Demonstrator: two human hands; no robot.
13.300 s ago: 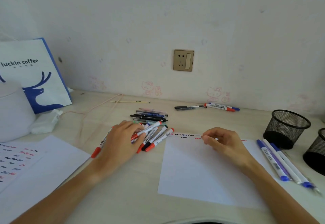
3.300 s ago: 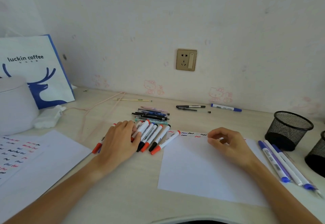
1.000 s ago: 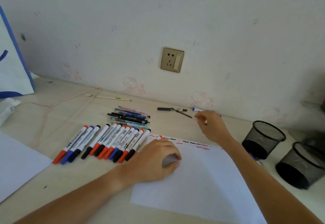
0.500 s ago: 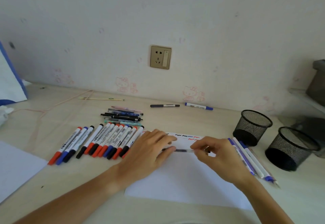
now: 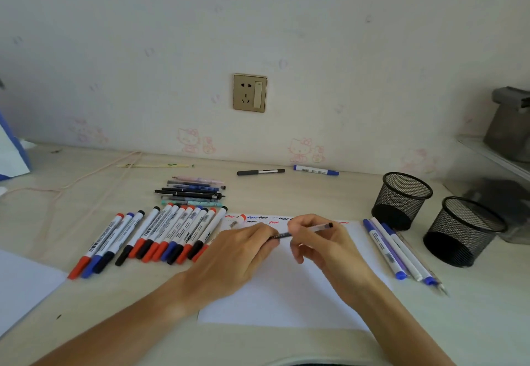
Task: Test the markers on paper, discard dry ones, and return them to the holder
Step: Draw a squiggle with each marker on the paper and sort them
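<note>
A thin pen (image 5: 318,227) with a clear barrel and dark ends hangs just above the white test paper (image 5: 286,294). My right hand (image 5: 321,239) pinches its barrel, and my left hand (image 5: 238,253) pinches its dark left end. Red, blue and black squiggles (image 5: 258,218) run along the paper's top edge. A row of several capped whiteboard markers (image 5: 172,230) lies left of the paper. Two black mesh holders (image 5: 401,199) (image 5: 461,230) stand at the right.
Several thin pens (image 5: 192,192) are piled behind the marker row. Several blue and purple pens (image 5: 393,248) lie between the paper and the holders. A black pen (image 5: 259,172) and a blue marker (image 5: 315,170) lie near the wall. Another sheet (image 5: 23,282) is at the left.
A second ago my right hand was at the back by the wall. It has come to the paper with a thin pen, and my left hand has taken hold of the pen's dark end.
</note>
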